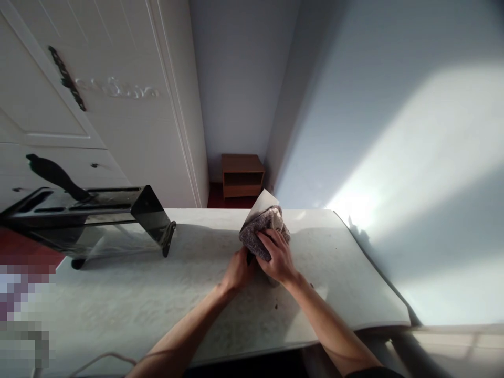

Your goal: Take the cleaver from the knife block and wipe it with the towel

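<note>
My right hand [279,258] presses a grey knitted cloth [258,236] against a broad knife blade [263,203] that sticks up from the cloth, tip upward. Its fingers are curled over the cloth. My left hand [237,272] is closed around a dark handle below the cloth, mostly hidden under my right hand. Both hands hover over the middle of a white tabletop [165,294].
A black knife holder with slots [84,212] and a black-handled knife [55,176] in it stands at the table's left. A white door and wall rise behind it. A small wooden cabinet [241,176] sits on the floor beyond. Blurred patch at lower left.
</note>
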`<state>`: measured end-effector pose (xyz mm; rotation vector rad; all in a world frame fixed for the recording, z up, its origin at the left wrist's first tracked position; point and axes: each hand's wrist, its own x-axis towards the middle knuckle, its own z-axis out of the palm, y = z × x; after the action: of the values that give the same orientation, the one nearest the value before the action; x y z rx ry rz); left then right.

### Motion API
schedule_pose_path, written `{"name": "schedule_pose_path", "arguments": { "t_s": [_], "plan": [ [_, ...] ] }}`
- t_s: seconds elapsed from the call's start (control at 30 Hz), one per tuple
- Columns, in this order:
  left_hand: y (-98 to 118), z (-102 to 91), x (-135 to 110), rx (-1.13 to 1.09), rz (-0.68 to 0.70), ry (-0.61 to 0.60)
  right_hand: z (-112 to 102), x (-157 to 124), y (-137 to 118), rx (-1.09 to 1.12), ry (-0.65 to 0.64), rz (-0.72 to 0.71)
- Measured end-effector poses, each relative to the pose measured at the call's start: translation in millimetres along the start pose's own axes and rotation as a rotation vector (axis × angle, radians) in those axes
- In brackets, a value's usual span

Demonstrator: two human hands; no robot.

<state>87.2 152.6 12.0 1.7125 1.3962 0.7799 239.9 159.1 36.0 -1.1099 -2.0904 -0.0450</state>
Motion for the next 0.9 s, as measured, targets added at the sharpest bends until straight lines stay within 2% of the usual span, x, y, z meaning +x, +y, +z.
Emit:
{"name": "schedule_pose_path", "arguments": {
  "t_s": [0.1, 0.27, 0.6, 0.77, 0.9],
  "plan": [
    [-1, 0.2, 0, 0.042, -0.006, -0.011, 5, -1, -6, -0.030, -0.045, 0.019],
    [-4, 0.4, -2, 0.047, 0.078, -0.008, 4, 10, -1, -0.164, -0.032, 0.054],
    [-4, -2.3, -1, 0.118, 0.091, -0.045, 3, 38, 44, -0.359, 0.076, 0.272],
    [-2, -3.1, -1, 0.088, 0.072, -0.029, 7, 39, 74, -0.345, 0.115, 0.352],
    [-1, -4.4, -1, 0.064, 0.042, -0.012, 9, 32, 96, -0.137, 0.179, 0.475]
  ]
}}
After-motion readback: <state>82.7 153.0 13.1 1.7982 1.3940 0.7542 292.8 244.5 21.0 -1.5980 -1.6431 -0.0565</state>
